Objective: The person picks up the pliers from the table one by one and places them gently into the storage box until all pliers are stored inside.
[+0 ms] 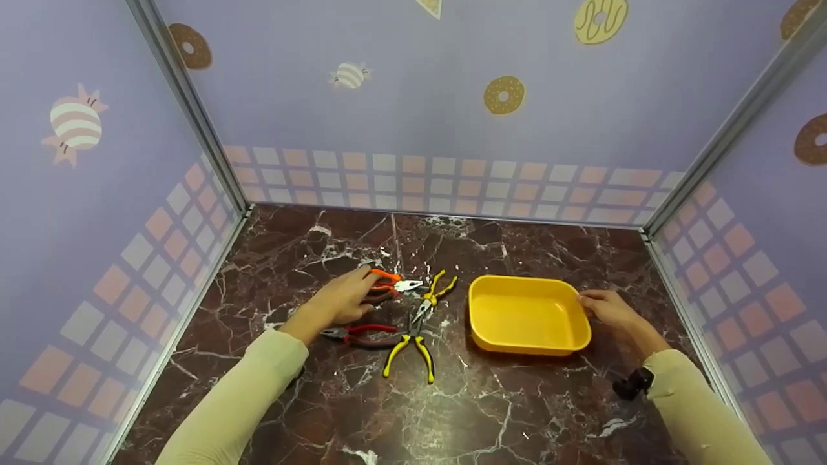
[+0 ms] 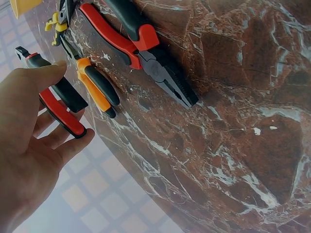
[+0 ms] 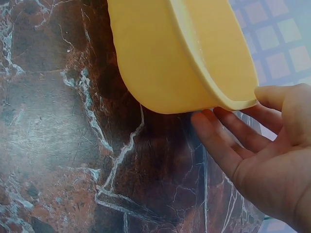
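Note:
My left hand [image 1: 345,297] grips red-and-black-handled pliers [image 2: 62,114], with the thumb on one handle and fingers round the other. Orange-and-black-handled pliers [image 2: 92,85] lie on the table just beyond it. Nearer me is another pair of pliers [image 1: 371,339] with red and dark handles, its jaws pointing left. Long-nose pliers [image 1: 410,352] with yellow-and-black handles lie to the right, close to smaller yellow-handled pliers [image 1: 439,290]. My right hand [image 1: 610,310] pinches the right rim of an empty yellow plastic tub [image 1: 530,349], thumb on the rim and fingers against its outside.
The dark red marbled tabletop [image 1: 439,413] is bounded by a patterned lilac back wall [image 1: 420,116] and side panels with metal corner posts. A black device [image 1: 633,384] is at my right wrist.

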